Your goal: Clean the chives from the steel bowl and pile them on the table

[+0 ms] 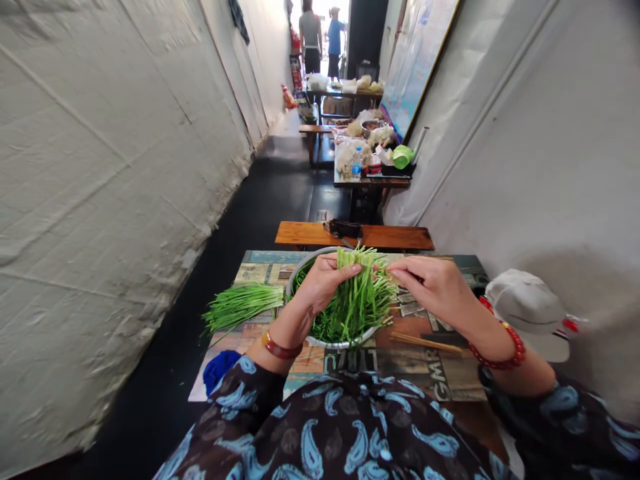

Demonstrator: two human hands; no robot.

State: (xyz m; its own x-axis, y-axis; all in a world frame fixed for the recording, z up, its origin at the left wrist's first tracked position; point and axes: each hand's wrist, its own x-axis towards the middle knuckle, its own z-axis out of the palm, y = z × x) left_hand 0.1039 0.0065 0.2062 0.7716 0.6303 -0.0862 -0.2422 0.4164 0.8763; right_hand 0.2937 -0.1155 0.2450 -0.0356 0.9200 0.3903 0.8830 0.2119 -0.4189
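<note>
Left hand (320, 285) grips slender green stalks (354, 300) by pale ends, near bench's far edge (265, 256): likely light, bruisable. Right hand (440, 287) pinches something unclear.

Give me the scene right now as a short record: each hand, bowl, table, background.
Left hand: gripping a bunch of green stems over the bowl
Right hand: fingertips pinched together beside the bunch; anything between them too small to tell
Bowl: metal, more greens inside
Table: second bunch left of the bowl, thin sticks to its right, blue item near the left sleeve
Background: bench, laden tables, two people by the bright opening
</note>
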